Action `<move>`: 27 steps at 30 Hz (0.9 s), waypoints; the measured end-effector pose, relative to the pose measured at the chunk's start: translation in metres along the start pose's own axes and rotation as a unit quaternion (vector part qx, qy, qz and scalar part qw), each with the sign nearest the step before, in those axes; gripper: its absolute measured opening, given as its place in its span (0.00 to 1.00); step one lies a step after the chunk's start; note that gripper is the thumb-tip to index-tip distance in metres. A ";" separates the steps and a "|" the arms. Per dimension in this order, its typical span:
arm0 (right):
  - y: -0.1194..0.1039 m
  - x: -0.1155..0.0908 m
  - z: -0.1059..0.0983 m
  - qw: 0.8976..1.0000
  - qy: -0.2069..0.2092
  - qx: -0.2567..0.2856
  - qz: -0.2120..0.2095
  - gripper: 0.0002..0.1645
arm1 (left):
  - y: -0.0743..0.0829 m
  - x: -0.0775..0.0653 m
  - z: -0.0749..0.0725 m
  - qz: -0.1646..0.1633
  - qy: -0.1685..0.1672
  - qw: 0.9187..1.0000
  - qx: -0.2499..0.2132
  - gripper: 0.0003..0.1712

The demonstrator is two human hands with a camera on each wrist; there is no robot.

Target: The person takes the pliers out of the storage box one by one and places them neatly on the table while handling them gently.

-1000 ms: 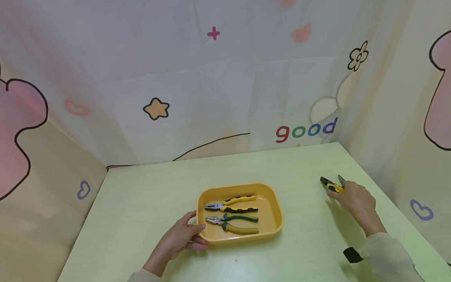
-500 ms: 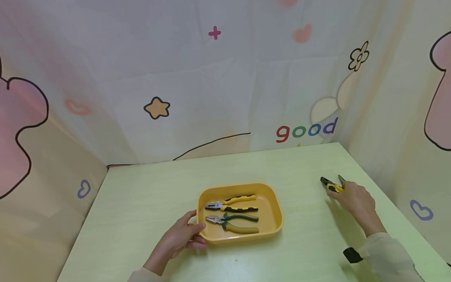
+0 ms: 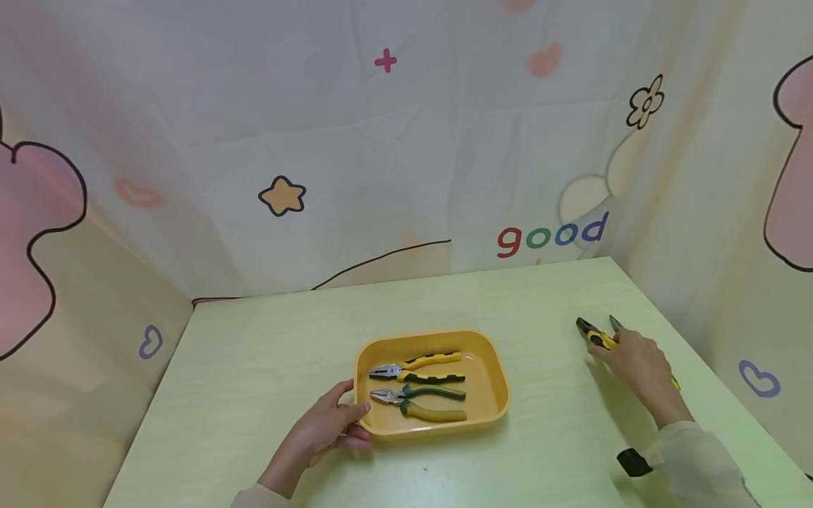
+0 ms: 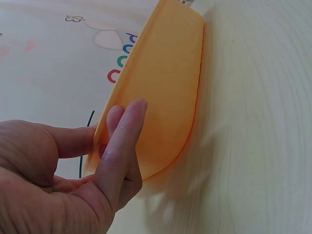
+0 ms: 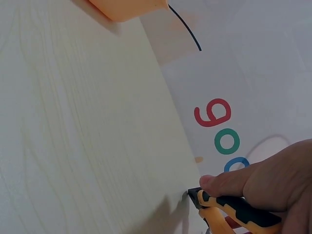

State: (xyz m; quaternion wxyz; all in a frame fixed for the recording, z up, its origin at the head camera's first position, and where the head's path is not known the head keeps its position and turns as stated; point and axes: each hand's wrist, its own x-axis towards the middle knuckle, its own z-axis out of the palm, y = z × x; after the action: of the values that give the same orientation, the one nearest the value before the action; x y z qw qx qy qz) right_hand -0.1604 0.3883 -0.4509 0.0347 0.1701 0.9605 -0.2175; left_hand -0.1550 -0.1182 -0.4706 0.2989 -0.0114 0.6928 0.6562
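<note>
An orange-yellow tray (image 3: 488, 381) sits mid-table with two pairs of pliers in it. One pair of combination pliers (image 3: 416, 367) has yellow-and-black handles; the other pliers (image 3: 419, 403) have green and olive handles. My left hand (image 3: 325, 425) pinches the tray's left rim, thumb on one side and fingers underneath, also plain in the left wrist view. At the right, my right hand (image 3: 643, 363) grips yellow-and-black pliers (image 3: 598, 334), thumb along a handle near the dark jaws in the right wrist view. A grey pointed tool tip (image 3: 615, 324) shows beyond that hand; its body is hidden.
The pale green table (image 3: 273, 353) is bounded by a printed curtain (image 3: 356, 176) at the back and sides. A yellow handle end (image 3: 675, 383) shows beside my right wrist. A black strap piece (image 3: 634, 462) hangs by the right sleeve.
My right hand has shifted very slightly left with the pliers, and a yellow handle end now shows beside its wrist. My left hand and the tray stay in place.
</note>
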 end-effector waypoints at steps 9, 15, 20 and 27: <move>0.004 0.002 0.006 1.000 -0.001 0.008 -0.006 0.38 | 0.001 0.000 0.000 0.001 -0.001 1.000 0.000 0.38; 0.006 0.002 0.008 1.000 0.002 -0.004 -0.017 0.35 | 0.001 -0.001 0.001 -0.001 0.000 1.000 0.000 0.39; 0.008 0.002 0.009 1.000 -0.005 -0.014 -0.026 0.36 | 0.001 -0.001 0.001 -0.003 0.003 1.000 0.004 0.39; 0.010 0.000 0.011 0.999 -0.008 -0.019 -0.035 0.32 | 0.001 -0.001 0.002 -0.003 0.005 1.000 0.006 0.39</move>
State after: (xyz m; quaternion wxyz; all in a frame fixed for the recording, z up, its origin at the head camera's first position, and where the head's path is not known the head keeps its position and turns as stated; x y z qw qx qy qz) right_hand -0.1571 0.3923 -0.4647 0.0378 0.1342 0.9694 -0.2020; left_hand -0.1538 -0.1170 -0.4696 0.2973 -0.0145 0.6984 0.6508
